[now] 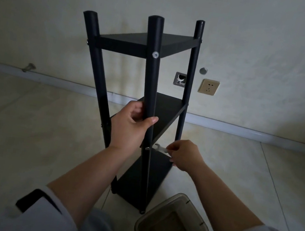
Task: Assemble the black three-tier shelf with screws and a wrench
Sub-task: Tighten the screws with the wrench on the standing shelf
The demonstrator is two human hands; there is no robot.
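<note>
Black three-tier shelf (151, 43) upright; left hand (127, 129) grip clamped on front post (150, 78); right hand (185, 154) pinches wrench (159, 148).

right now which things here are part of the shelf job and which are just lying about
Part of the job:
- black shelf, standing upright
- front post, gripped by the left hand
- wrench, held by the right hand near a screw
- plastic container, probably for parts

Lying about:
- wall socket
- door stopper
</note>
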